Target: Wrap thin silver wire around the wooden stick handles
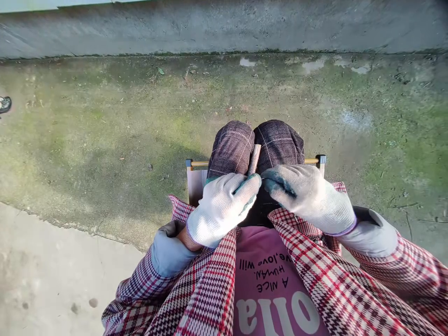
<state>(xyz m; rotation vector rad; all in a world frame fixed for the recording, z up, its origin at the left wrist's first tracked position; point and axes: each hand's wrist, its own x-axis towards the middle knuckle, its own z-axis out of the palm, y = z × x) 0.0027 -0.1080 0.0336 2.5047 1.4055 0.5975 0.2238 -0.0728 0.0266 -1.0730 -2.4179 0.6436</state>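
My left hand (229, 198), in a white knitted glove with green-coated fingertips, is closed around the lower end of a short pale brown stick (255, 159). The stick slants upward between my knees. Close beside it, my right hand (296, 186), gloved the same way, has thumb and fingers pressed together. A very thin thread-like line seems to show between the two hands, but what my right fingers pinch is too small to make out. Both hands are above my lap, over the dark checked trousers (280, 140).
I sit on a low folding seat whose wooden rod and dark corner cap (321, 159) show beside my legs. Mossy concrete ground (140, 116) runs to a low grey wall (224, 28). A shoe (5, 104) shows at the far left edge.
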